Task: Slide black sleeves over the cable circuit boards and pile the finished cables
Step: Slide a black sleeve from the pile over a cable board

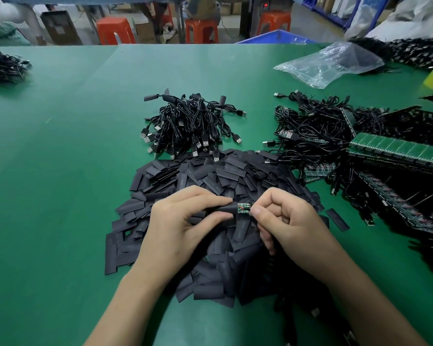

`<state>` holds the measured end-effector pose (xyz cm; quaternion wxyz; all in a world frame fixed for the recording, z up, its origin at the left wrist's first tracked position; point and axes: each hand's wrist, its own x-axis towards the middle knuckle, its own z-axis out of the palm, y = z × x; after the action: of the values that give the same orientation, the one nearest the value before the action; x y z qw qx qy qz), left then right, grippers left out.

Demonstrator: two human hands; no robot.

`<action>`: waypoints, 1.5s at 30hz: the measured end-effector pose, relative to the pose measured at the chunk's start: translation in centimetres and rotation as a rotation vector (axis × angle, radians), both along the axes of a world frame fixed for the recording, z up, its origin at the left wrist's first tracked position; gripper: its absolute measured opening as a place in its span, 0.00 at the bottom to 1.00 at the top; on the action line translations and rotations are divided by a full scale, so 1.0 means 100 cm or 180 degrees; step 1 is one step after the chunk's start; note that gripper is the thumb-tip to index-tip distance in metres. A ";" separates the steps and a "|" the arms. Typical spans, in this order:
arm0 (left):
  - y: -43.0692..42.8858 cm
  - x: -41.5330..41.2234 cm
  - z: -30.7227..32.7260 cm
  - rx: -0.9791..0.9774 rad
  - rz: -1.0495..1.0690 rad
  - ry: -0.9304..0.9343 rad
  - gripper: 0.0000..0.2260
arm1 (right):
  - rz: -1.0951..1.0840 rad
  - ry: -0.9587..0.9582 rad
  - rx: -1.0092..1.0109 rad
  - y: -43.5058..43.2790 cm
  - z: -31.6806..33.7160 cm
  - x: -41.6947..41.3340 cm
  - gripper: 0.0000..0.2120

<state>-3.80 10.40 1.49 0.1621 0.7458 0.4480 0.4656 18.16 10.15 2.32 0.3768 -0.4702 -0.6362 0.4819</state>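
From the head view, the wide green-covered desk lies bare across its whole left half, giving open room there, while the right side is crowded up to the frame edge with a tangled heap of black unsleeved cables and green circuit-board strips. Near the far edge sits a crumpled clear plastic bag. The left hand pinches a black flat tubular sleeve between thumb and forefinger; the right hand is closed on the cable end beside a small green circuit board. The board's left end enters the sleeve's mouth. Sleeve and board share one long axis, running left to right, level over a spread pile of loose black sleeves. Beyond that pile rests the heap of finished sleeved black cables, USB plugs fanned outward.
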 end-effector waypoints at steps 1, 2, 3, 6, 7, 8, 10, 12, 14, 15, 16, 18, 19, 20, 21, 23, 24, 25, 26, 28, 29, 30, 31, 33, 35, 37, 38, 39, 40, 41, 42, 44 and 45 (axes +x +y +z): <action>0.000 0.001 0.000 -0.0011 -0.0019 -0.0018 0.09 | -0.0028 -0.0029 0.0022 0.000 -0.001 0.000 0.09; -0.001 0.002 -0.001 -0.0013 -0.0045 -0.0013 0.09 | -0.0046 -0.0064 0.0043 0.000 -0.002 -0.001 0.09; -0.001 0.003 -0.001 -0.0001 -0.0073 0.0011 0.08 | -0.0049 -0.0104 0.0059 0.000 -0.002 -0.002 0.10; -0.001 0.003 -0.003 0.0049 -0.0128 0.0073 0.08 | -0.0033 -0.0206 0.0070 0.000 -0.002 -0.003 0.10; -0.001 0.002 -0.003 0.0053 -0.0140 0.0079 0.08 | -0.0019 -0.0217 0.0061 0.000 -0.001 -0.003 0.10; -0.002 0.002 -0.003 0.0060 -0.0154 0.0083 0.08 | -0.0005 -0.0223 0.0043 0.000 -0.001 -0.002 0.10; -0.002 0.003 -0.003 0.0073 -0.0173 0.0072 0.08 | 0.0013 -0.0243 -0.0001 0.000 0.000 -0.001 0.10; -0.002 0.004 -0.003 0.0055 -0.0183 0.0039 0.08 | 0.0024 -0.0218 -0.0040 0.000 0.000 0.000 0.10; -0.002 0.005 -0.003 0.0038 -0.0200 0.0021 0.08 | 0.0040 -0.0192 -0.0056 0.000 0.000 0.000 0.10; -0.002 0.005 -0.003 0.0042 -0.0206 0.0023 0.08 | 0.0046 -0.0196 -0.0063 0.000 0.000 0.001 0.10; -0.002 0.005 -0.002 0.0046 -0.0211 0.0028 0.08 | 0.0054 -0.0204 -0.0068 0.000 0.000 0.001 0.10; -0.002 0.004 -0.002 0.0036 -0.0233 0.0018 0.08 | 0.0081 -0.0214 -0.0078 0.001 0.000 0.002 0.10; -0.002 0.003 -0.002 0.0023 -0.0243 -0.0002 0.07 | 0.0097 -0.0209 -0.0081 0.001 0.001 0.001 0.10; -0.002 0.002 -0.001 0.0004 -0.0249 -0.0032 0.07 | 0.0104 -0.0198 -0.0081 0.001 0.001 0.001 0.09; -0.002 0.001 0.000 -0.0020 -0.0255 -0.0066 0.07 | 0.0101 -0.0191 -0.0078 0.000 0.001 0.000 0.09; -0.002 0.001 0.000 -0.0045 -0.0270 -0.0087 0.07 | 0.0080 -0.0200 -0.0059 0.000 0.002 0.000 0.10; -0.002 0.001 0.000 -0.0043 -0.0275 -0.0065 0.07 | 0.0070 -0.0212 -0.0049 0.000 0.002 0.000 0.10; -0.002 0.002 0.000 -0.0040 -0.0278 -0.0039 0.07 | 0.0058 -0.0216 -0.0047 0.000 0.001 0.000 0.10; -0.002 0.003 -0.001 -0.0035 -0.0277 -0.0020 0.07 | 0.0047 -0.0208 -0.0052 0.000 0.001 0.000 0.10; -0.002 0.003 -0.002 -0.0011 -0.0270 -0.0001 0.07 | 0.0039 -0.0176 -0.0081 -0.001 0.000 0.000 0.11; -0.002 0.002 -0.002 0.0001 -0.0270 0.0012 0.07 | 0.0038 -0.0162 -0.0098 -0.001 -0.001 -0.001 0.11; -0.002 0.002 -0.002 0.0009 -0.0276 0.0031 0.07 | 0.0038 -0.0153 -0.0116 0.000 -0.001 -0.001 0.11; -0.002 0.001 -0.002 0.0015 -0.0287 0.0057 0.07 | 0.0040 -0.0151 -0.0132 0.000 -0.002 -0.002 0.11; -0.002 0.001 -0.002 0.0034 -0.0310 0.0114 0.07 | 0.0049 -0.0167 -0.0149 0.000 -0.002 -0.002 0.11; -0.001 0.002 -0.003 0.0055 -0.0320 0.0168 0.08 | 0.0050 -0.0194 -0.0150 0.000 -0.002 -0.001 0.11; -0.001 0.001 -0.004 0.0088 -0.0302 0.0225 0.08 | 0.0063 -0.0188 -0.0150 -0.001 -0.002 -0.001 0.11; 0.000 0.001 -0.004 0.0105 -0.0291 0.0262 0.09 | 0.0072 -0.0173 -0.0152 -0.001 -0.002 -0.001 0.11; 0.000 0.002 -0.005 0.0117 -0.0284 0.0306 0.09 | 0.0080 -0.0160 -0.0149 -0.001 -0.003 -0.001 0.10; 0.000 0.002 -0.005 0.0125 -0.0285 0.0344 0.10 | 0.0085 -0.0159 -0.0141 -0.001 -0.003 -0.001 0.10; 0.000 0.003 -0.005 0.0133 -0.0290 0.0359 0.10 | 0.0088 -0.0179 -0.0117 -0.001 -0.003 -0.001 0.10; 0.000 0.003 -0.005 0.0143 -0.0295 0.0350 0.10 | 0.0084 -0.0215 -0.0073 -0.002 -0.002 -0.002 0.09; 0.000 0.004 -0.005 0.0167 -0.0288 0.0302 0.09 | 0.0075 -0.0292 0.0044 -0.003 -0.002 -0.003 0.10; 0.000 0.004 -0.004 0.0182 -0.0279 0.0272 0.09 | 0.0074 -0.0313 0.0090 -0.004 -0.001 -0.003 0.10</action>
<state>-3.45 10.38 1.04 0.1417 0.7882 0.4079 0.4384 17.86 9.79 2.23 0.3461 -0.4805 -0.6661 0.4535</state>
